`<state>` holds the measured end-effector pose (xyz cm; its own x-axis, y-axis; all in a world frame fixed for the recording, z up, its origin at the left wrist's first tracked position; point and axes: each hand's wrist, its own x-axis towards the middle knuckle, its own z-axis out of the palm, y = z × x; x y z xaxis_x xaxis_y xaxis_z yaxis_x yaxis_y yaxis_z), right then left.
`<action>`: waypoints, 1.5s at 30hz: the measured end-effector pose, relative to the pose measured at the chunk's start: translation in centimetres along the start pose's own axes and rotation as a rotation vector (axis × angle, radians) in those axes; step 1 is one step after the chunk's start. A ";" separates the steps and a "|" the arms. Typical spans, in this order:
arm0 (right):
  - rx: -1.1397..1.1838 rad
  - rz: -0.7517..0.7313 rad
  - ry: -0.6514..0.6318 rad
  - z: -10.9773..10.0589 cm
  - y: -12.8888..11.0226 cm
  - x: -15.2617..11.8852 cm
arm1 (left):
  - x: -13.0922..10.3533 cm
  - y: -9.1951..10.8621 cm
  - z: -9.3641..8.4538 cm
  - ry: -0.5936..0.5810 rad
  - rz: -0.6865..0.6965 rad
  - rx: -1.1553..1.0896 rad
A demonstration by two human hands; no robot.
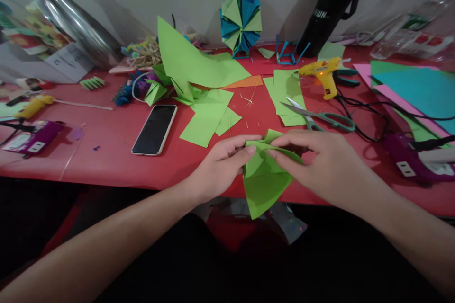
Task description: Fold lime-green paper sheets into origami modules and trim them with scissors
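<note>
- Head view: my left hand (222, 163) is curled closed, thumb and fingertips pinching the left edge of the folded green paper (265, 184).
- My right hand (313, 163) is on the same paper from the right, fingers bent and closed down on its upper fold, thumb tip meeting the left thumb at the crease.
- The paper sits at the near edge of the red table (106, 161), its lower point hanging past the edge toward my lap.
- Phone (154, 129) lies face up, screen dark, left of my hands, apart from them.
- Loose green sheets (208, 120) just beyond my left hand; a bigger creased green sheet (192, 59) behind those.
- Scissors (322, 116) lie on a small stack of green squares (284, 87), just past my right hand.
- Yellow glue gun (323, 73) stands behind the scissors, black cord trailing right.
- Blue-and-green paper ball (241, 21) at the back against the wall; black bottle (332, 4) to its right.
- Pink, teal and green card sheets (419, 90) stacked far right; purple power strip (415, 156) near the right edge.
</note>
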<state>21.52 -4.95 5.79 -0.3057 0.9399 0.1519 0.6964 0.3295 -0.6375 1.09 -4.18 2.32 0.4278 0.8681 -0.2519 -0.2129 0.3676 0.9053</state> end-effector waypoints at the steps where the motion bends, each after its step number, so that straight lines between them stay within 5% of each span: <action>1: 0.002 -0.019 0.020 0.1 0.0 0.0 | 0.0 -0.1 0.0 0.001 0.004 0.000; 9: -0.127 -0.255 0.171 1.6 -0.7 -1.2 | 0.2 -0.2 -0.1 0.073 0.127 0.118; 17: -0.420 -0.317 0.115 2.4 -0.2 -1.9 | 0.3 0.4 -0.9 0.220 0.290 0.152; 24: -0.401 -0.376 -0.043 3.1 1.4 -2.0 | 0.2 1.1 -1.1 0.281 0.265 -0.009; 29: -0.183 -0.351 -0.055 3.0 2.0 -1.9 | 0.1 1.2 -1.3 0.279 0.309 0.041; 34: 0.433 0.012 0.268 3.2 1.3 -1.3 | 0.0 1.1 -1.8 0.314 0.416 0.187; 39: 0.966 0.245 -0.023 3.5 1.3 -0.6 | -0.3 1.3 -1.6 0.285 0.480 0.209; 45: 0.860 0.257 -0.030 2.3 1.8 -0.4 | -0.4 0.9 -1.6 0.246 0.445 0.222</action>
<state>21.43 -4.89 2.87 -0.2325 0.9688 -0.0859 0.0223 -0.0829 -0.9963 -0.68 -3.63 2.67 0.1155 0.9856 0.1236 -0.1243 -0.1091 0.9862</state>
